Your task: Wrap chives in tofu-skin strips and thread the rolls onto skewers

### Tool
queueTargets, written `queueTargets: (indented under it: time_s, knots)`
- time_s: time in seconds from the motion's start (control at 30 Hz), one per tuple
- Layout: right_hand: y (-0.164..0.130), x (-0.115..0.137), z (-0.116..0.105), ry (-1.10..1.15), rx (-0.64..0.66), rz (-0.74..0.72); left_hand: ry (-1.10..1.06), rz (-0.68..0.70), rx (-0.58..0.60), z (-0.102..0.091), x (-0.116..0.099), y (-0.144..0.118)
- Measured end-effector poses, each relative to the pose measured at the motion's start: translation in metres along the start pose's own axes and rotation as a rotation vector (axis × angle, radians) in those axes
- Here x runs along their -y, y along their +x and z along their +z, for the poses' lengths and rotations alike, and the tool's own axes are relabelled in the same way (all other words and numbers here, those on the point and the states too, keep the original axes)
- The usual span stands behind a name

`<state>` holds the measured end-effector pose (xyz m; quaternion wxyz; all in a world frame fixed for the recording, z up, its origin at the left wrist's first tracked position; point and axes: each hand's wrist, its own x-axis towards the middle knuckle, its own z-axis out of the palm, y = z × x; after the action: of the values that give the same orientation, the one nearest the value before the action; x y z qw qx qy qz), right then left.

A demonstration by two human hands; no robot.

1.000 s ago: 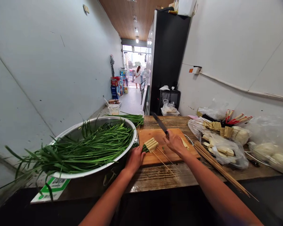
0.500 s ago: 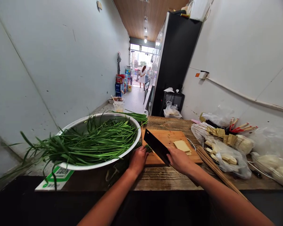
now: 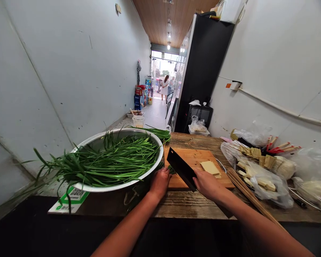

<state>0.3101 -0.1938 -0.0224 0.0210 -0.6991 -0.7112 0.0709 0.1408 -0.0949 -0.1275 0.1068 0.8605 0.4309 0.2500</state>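
From the head cam, the right hand [image 3: 207,184] has its fingers wrapped round the handle of a black cleaver [image 3: 181,168], blade angled over the near left of the wooden cutting board [image 3: 196,159]. The left hand [image 3: 159,182] curls its fingers onto a small bundle of chives [image 3: 171,169] at the board's near left edge, right beside the big metal basin [image 3: 139,180]. Looks like the trimming step; a clean chop would need the bundle pinned and fingertips tucked clear.

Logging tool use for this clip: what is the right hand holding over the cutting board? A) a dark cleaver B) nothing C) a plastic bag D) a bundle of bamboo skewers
A: the right hand grips the handle of a dark cleaver, its blade angled over the wooden cutting board.
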Motion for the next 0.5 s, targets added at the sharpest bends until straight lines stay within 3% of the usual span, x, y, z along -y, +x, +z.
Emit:
queueTargets:
  time_s: [0.5]
  knots:
    - [-0.006, 0.013, -0.003, -0.029, -0.011, 0.034, 0.033, -0.005, 0.021, 0.001, -0.001, -0.002]
